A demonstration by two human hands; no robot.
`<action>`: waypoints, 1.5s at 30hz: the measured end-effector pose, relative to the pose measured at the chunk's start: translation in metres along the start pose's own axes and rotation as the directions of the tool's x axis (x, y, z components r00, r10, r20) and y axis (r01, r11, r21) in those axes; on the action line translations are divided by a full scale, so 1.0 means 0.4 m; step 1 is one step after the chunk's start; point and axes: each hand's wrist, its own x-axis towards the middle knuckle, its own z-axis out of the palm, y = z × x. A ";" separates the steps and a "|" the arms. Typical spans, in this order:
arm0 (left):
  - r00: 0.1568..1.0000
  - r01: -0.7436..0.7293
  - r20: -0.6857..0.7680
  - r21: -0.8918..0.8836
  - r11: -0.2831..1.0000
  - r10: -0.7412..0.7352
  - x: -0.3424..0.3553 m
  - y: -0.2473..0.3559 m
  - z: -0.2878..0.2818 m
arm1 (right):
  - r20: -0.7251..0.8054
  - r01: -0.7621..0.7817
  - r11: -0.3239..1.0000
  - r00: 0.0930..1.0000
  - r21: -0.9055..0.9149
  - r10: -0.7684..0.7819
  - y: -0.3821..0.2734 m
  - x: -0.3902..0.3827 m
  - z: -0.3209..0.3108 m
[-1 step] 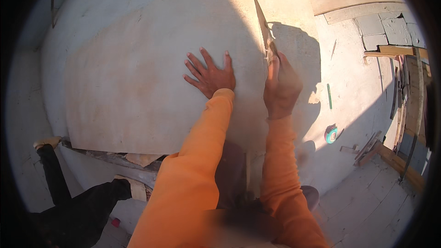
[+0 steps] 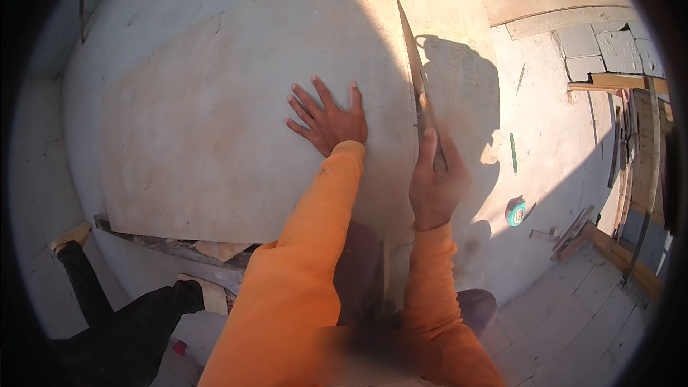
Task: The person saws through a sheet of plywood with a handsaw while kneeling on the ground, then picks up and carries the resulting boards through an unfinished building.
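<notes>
A large pale sheet of plywood (image 2: 208,122) lies flat before me, partly in shade. My left hand (image 2: 331,120) presses on it, open, with fingers spread and nothing held. To its right, my right hand (image 2: 438,183) is closed round the handle of a handsaw (image 2: 410,39). The saw's narrow blade points away from me and lies along a line running from the sheet's far edge toward my hand. How deep its teeth sit in the wood I cannot tell.
A green pencil (image 2: 514,152) and a teal tape measure (image 2: 515,211) lie right of the sheet. Wood strips (image 2: 573,20) lie at the far right, and more timber (image 2: 623,265) beyond. Another person's dark-clothed legs (image 2: 136,322) are at lower left, near offcuts under the sheet's front edge.
My right hand has drawn back toward me with the handsaw, and more of the blade shows. My left hand stays in place on the plywood.
</notes>
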 end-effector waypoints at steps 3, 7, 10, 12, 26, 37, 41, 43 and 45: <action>0.998 0.001 0.055 0.030 1.000 -0.003 -0.026 -0.005 -0.008 | -0.031 -0.039 0.996 0.999 -0.082 0.037 -0.095 -0.182 -0.146; 0.997 0.017 0.072 0.021 1.000 -0.019 -0.022 0.018 -0.019 | -0.035 -0.070 0.993 0.997 0.100 0.073 0.026 0.039 0.048; 0.995 -0.008 0.099 0.011 1.000 0.007 -0.050 0.056 -0.001 | 0.216 -0.139 0.987 0.964 -0.079 0.153 0.001 0.286 0.073; 0.996 0.008 0.090 0.036 0.999 -0.012 -0.048 0.000 0.003 | 0.142 -0.094 0.995 0.985 -0.023 0.097 0.015 0.157 0.060; 0.999 0.000 0.042 0.023 1.000 -0.001 -0.001 0.000 -0.004 | -0.020 -0.002 0.998 1.000 0.059 0.003 0.029 0.027 0.039; 0.997 -0.014 0.075 0.021 1.000 0.012 -0.046 0.039 -0.001 | 0.045 -0.124 0.987 0.992 0.098 0.120 0.041 0.211 0.083; 0.997 0.021 0.070 0.035 0.999 -0.023 -0.014 -0.012 -0.001 | -0.027 -0.081 0.996 0.996 0.048 0.082 0.034 -0.106 -0.017; 0.997 0.017 0.078 0.018 1.000 -0.019 -0.022 -0.003 -0.014 | -0.047 -0.026 0.997 0.999 -0.078 0.023 -0.006 -0.256 -0.138; 0.997 0.017 0.068 0.027 0.999 -0.019 -0.023 0.002 -0.011 | -0.049 -0.007 0.996 0.999 -0.090 0.003 -0.007 -0.256 -0.139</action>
